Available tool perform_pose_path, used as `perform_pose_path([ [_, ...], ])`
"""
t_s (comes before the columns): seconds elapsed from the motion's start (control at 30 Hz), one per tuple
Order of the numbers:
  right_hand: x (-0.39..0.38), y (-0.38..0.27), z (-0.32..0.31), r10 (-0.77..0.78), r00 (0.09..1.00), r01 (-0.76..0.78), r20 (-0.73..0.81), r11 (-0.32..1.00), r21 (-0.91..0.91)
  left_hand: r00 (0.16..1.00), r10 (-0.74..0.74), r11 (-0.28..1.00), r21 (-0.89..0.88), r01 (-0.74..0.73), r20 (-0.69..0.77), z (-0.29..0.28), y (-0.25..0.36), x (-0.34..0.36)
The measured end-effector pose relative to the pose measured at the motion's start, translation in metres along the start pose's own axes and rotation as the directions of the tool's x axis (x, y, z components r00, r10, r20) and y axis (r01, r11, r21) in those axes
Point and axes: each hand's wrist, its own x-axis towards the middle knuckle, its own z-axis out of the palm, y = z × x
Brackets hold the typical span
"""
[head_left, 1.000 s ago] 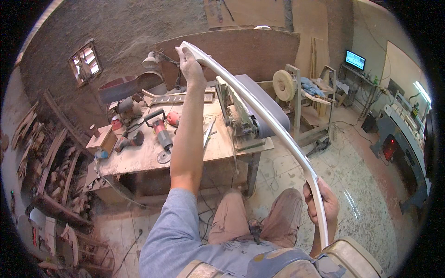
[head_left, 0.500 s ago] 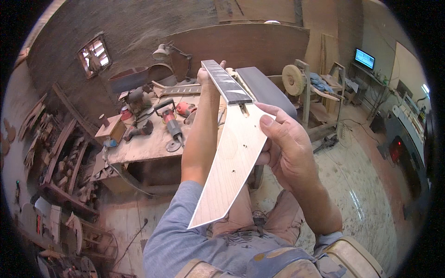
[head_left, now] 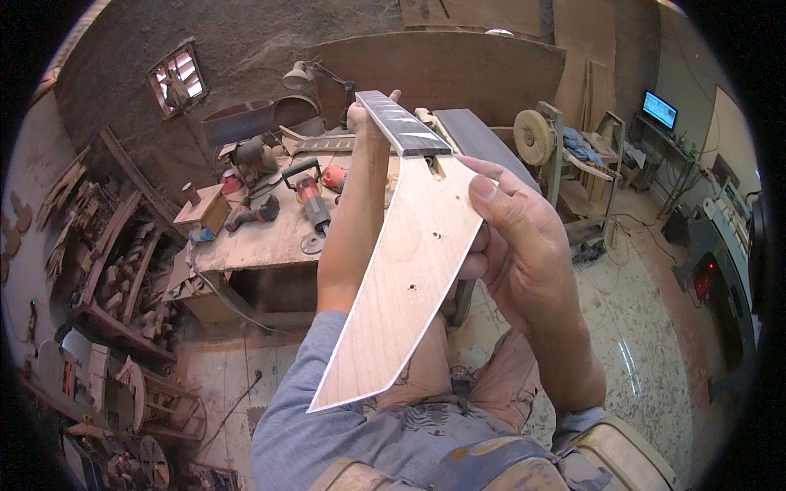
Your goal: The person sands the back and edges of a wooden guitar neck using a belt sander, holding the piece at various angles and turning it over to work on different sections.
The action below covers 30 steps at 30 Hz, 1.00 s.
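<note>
I hold up a guitar neck (head_left: pixel 391 262) with its pale wooden headstock toward me. The headstock has a slanted end, a thin white edge, several small holes and a slot near the nut end. Its dark fretboard (head_left: pixel 401 127), with light pointed inlays, runs away from me. My left hand (head_left: pixel 360 121) is closed round the far part of the neck, its palm hidden behind it. With thumb on the face and fingers behind, my right hand (head_left: pixel 524 221) pinches the headstock's right edge.
On the dusty workbench (head_left: pixel 254 245) lie an angle grinder (head_left: pixel 311 200), a cordless tool (head_left: pixel 252 213) and another fretted neck (head_left: pixel 323 145). A desk lamp (head_left: pixel 296 78) stands behind. To the right are a buffing wheel (head_left: pixel 534 137) and a screen (head_left: pixel 659 110); wood scraps (head_left: pixel 123 278) fill a left rack.
The headstock's near end has swung slightly left and down, and the fretboard shows at a flatter angle. Both hands keep their grip. The background has shifted slightly right as my view turned.
</note>
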Motion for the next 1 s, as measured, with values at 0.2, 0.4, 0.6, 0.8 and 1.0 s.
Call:
perform_pose_path([
  [0.2, 0.002, -0.003, -0.001, 0.023, 0.998, -0.022, 0.06, 0.999, -0.028, 0.998, 0.069, 0.997, 0.018, -0.069, -0.003, -0.004, 0.005, 0.006],
  [0.4, 0.004, -0.001, 0.003, -0.033, 0.999, 0.031, -0.027, 0.998, -0.05, 0.999, -0.026, 0.999, 0.034, 0.027, -0.036, 0.012, 0.0, -0.009],
  [0.6, 0.004, -0.006, -0.002, 0.009, 0.998, -0.008, 0.059, 1.0, -0.005, 0.97, -0.175, 0.975, -0.106, 0.194, 0.167, -0.026, 0.012, 0.0],
  [0.8, 0.005, -0.006, -0.004, -0.005, 0.997, 0.006, 0.073, 1.0, -0.012, 0.979, -0.098, 0.992, -0.061, 0.111, 0.181, -0.024, 0.005, -0.003],
  [1.0, 0.005, -0.008, -0.008, -0.011, 0.997, 0.013, 0.076, 1.0, -0.02, 0.992, -0.012, 0.969, 0.247, -0.019, 0.124, 0.005, 0.006, -0.018],
])
